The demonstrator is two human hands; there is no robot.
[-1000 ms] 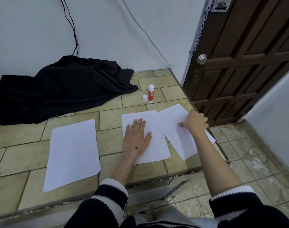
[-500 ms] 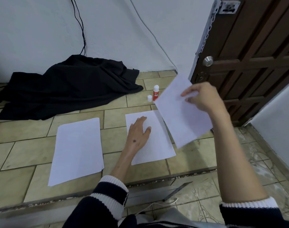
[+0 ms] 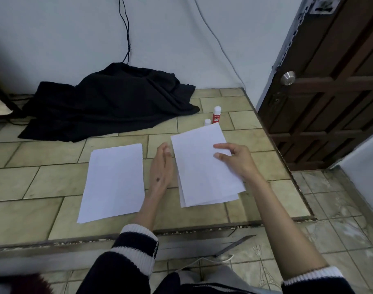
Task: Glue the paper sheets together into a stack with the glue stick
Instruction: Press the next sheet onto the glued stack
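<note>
Fingers of the right hand are laid on the upper right part of the top sheet, slightly spread, with the thumb hidden, so a pinch on the paper cannot be confirmed. This sheet is set at a slight angle on the lower sheet, whose edges are seen along the near and left sides. The left hand is held edge-on just beside the left border of the two sheets, its fingers straight and together, closed on nothing. A separate paper pile is placed to the left, apart from the stacked pair. The glue stick is stood upright behind the far edge of the top sheet, uncapped, with its white cap just beside it. All items are supported by the tiled surface. A black cloth is heaped against the wall. A wooden door with a round knob is seen at right.
</note>
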